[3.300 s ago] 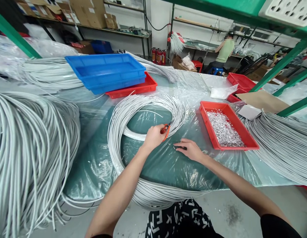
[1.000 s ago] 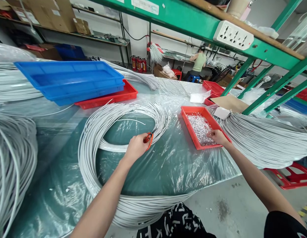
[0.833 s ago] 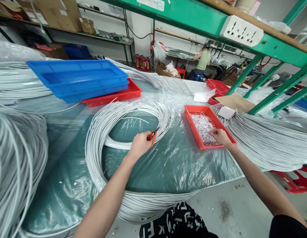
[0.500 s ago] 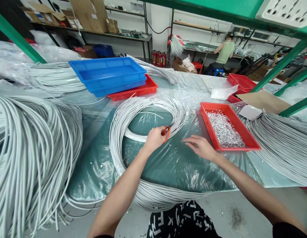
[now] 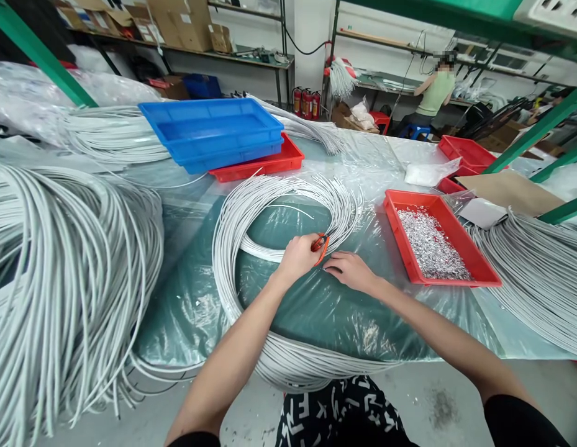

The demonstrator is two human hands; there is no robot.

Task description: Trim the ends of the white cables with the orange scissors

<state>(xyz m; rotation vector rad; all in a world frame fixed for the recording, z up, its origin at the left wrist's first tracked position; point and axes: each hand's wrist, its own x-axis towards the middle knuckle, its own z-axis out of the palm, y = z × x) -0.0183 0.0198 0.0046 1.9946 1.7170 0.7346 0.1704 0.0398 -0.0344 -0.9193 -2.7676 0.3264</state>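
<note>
My left hand (image 5: 301, 256) is closed around orange-handled pliers (image 5: 322, 247), whose dark jaws point away from me beside the coil's inner edge. Close by on the right, my right hand (image 5: 349, 269) has its thumb and fingertips pinched together at a tiny pale piece, too small to name. A large coil of light grey cable (image 5: 225, 248) lies on the plastic-covered table around my left hand, its lower strands hanging over the front edge. Right of my right hand stands a red tray (image 5: 484, 277) of small shiny metal pieces (image 5: 430, 245).
Stacked blue trays (image 5: 218, 139) rest on a red tray (image 5: 269, 164) behind the coil. Thick cable bundles (image 5: 69, 279) drape at the left; another bundle (image 5: 535, 273) lies at the right. Green frame posts (image 5: 41, 56) slant at both sides. A person (image 5: 435, 93) sits far behind.
My right hand has moved left, away from the red tray and closer to the pliers, its fingers drawing together. My left hand still holds the pliers. The view has shifted slightly.
</note>
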